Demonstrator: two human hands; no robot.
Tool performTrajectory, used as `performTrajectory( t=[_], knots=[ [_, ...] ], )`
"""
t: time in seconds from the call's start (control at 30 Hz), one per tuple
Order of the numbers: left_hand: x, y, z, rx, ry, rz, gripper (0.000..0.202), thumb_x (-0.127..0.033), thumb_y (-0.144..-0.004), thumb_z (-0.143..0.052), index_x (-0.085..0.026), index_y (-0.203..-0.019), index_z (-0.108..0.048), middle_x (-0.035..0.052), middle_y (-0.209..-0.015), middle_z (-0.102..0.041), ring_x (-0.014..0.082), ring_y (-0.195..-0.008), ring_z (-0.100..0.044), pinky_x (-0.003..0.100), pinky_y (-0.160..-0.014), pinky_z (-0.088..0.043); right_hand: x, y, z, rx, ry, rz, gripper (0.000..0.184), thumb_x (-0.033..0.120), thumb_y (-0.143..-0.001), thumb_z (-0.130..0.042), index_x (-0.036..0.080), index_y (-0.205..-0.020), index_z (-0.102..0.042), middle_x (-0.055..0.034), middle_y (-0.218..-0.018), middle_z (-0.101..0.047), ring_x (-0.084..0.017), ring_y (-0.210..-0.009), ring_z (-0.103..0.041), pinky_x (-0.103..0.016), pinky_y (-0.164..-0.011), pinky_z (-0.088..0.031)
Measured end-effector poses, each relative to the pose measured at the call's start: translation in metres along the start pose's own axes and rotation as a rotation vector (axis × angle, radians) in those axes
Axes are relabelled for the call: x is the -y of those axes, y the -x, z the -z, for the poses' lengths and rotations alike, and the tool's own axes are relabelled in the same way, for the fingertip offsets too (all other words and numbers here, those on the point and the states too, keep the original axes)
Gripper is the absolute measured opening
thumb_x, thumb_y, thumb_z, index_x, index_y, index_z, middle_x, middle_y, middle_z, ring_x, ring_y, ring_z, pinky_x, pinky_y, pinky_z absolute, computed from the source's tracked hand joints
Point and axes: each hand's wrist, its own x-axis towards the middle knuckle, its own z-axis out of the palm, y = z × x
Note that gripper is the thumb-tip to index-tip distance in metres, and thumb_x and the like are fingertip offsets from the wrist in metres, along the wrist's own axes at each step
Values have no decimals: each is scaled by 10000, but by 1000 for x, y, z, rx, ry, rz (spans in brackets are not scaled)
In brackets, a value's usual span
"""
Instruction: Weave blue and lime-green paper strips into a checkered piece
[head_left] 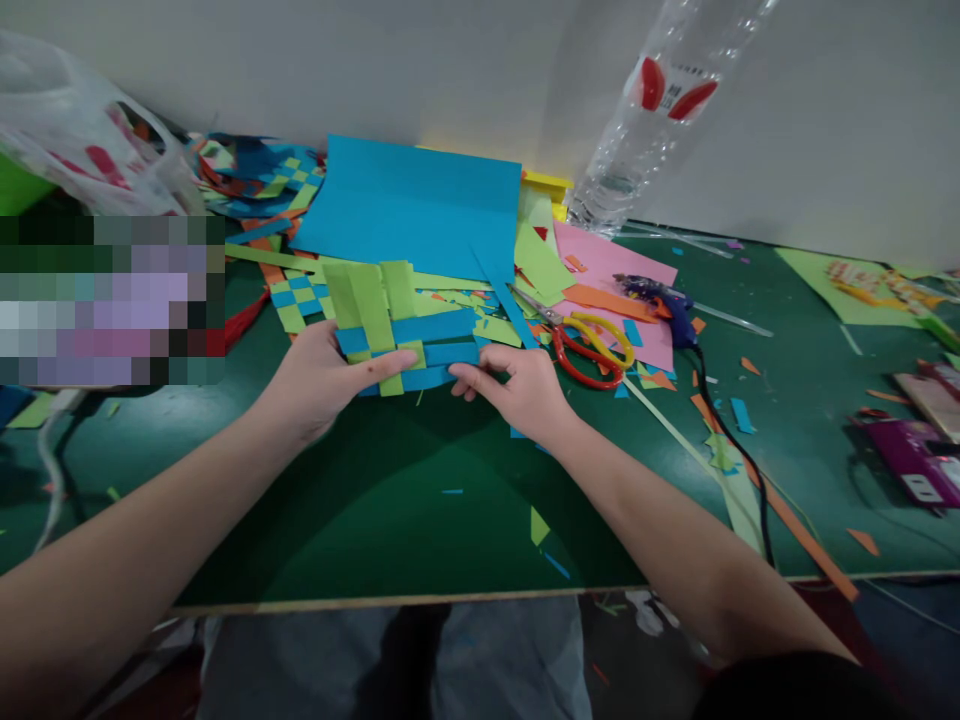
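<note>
Between my hands, above the green table, is a piece of woven paper strips (390, 345) in blue and light green. My left hand (322, 385) is closed on its left side, the thumb lying across the woven part. At the other end, my right hand (517, 385) pinches the loose blue strips (452, 354) between thumb and fingers. Wide green strip ends stand up from the weave's far edge. Just beyond my right hand lie scissors (592, 347) with red and yellow handles. Behind the weave rests a large blue paper sheet (420, 205).
A glue gun (679, 318) with a black cord lies on pink paper (652, 260). A clear plastic bottle (645, 120) leans at the wall. A plastic bag (90, 130) stands at left, a purple box (907, 455) at right. Paper scraps are scattered across the green table (360, 520).
</note>
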Motion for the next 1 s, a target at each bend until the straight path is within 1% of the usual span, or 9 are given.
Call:
performTrajectory(
  t=[0.13, 0.27, 0.4, 0.5, 0.67, 0.7, 0.77, 0.87, 1.0],
  knots=[
    [-3, 1, 0, 18, -21, -10, 551, -346, -567, -935, -194, -1066, -756, 85, -1123, -771, 285, -1002, -740, 419, -900, -623, -3, 0, 0, -45, 97, 70, 459, 556, -941, -569, 200, -654, -611, -2, -708, -746, -123, -670, -682, -244, -686, -485],
    [-7, 2, -3, -12, -119, -40, 463, -334, -582, -921, -177, -989, -765, 96, -1076, -781, 290, -969, -746, 427, -877, -630, -5, -1, 0, -33, 200, 93, 506, 587, -962, -509, 201, -652, -613, -16, -697, -727, -140, -698, -669, -263, -710, -472],
    [-9, 3, -4, -14, -154, -72, 413, -322, -613, -894, -170, -973, -762, 99, -1073, -782, 287, -973, -745, 429, -904, -616, -5, -1, -1, -44, 272, 152, 467, 624, -912, -564, 188, -800, -690, -49, -844, -739, -167, -757, -663, -276, -680, -452],
    [-10, 3, -4, 17, -234, -108, 412, -337, -607, -883, -169, -964, -764, 98, -1061, -785, 298, -988, -740, 446, -930, -601, -7, -1, -2, -15, 266, 145, 412, 575, -929, -574, 188, -874, -703, -32, -843, -724, -149, -723, -640, -260, -644, -424],
    [-7, 0, -2, 33, -351, -236, 455, -399, -601, -847, -180, -991, -766, 81, -1038, -787, 304, -972, -734, 466, -917, -591, -13, -3, 0, -15, 438, 160, 373, 477, -980, -542, 177, -793, -659, -26, -727, -642, -159, -712, -585, -264, -646, -385],
    [-7, 0, -1, 25, -371, -263, 408, -421, -637, -821, -182, -965, -770, 79, -1006, -789, 293, -945, -734, 458, -902, -589, -14, -4, 0, -17, 473, 179, 357, 457, -981, -549, 179, -783, -651, -29, -728, -635, -165, -729, -583, -268, -666, -390],
    [-7, -1, 1, -26, -412, -257, 352, -453, -667, -791, -171, -878, -769, 86, -904, -780, 267, -840, -721, 410, -774, -601, -17, -5, 0, -1, 531, 203, 328, 432, -974, -572, 182, -774, -645, -27, -719, -624, -172, -737, -578, -275, -693, -395],
    [-10, 0, 2, -83, -441, -244, 375, -481, -655, -790, -155, -840, -776, 96, -823, -753, 233, -746, -668, 336, -602, -543, -19, -6, 0, 37, 553, 196, 275, 408, -963, -598, 179, -831, -675, -39, -762, -657, -181, -765, -596, -282, -708, -401],
    [-12, 3, 1, -109, -367, -288, 288, -416, -634, -829, -167, -773, -791, 79, -759, -745, 207, -704, -636, 301, -565, -496, -19, -6, 1, 62, 514, 177, 237, 386, -964, -602, 177, -953, -713, -51, -827, -705, -190, -803, -621, -288, -724, -412]
  ],
)
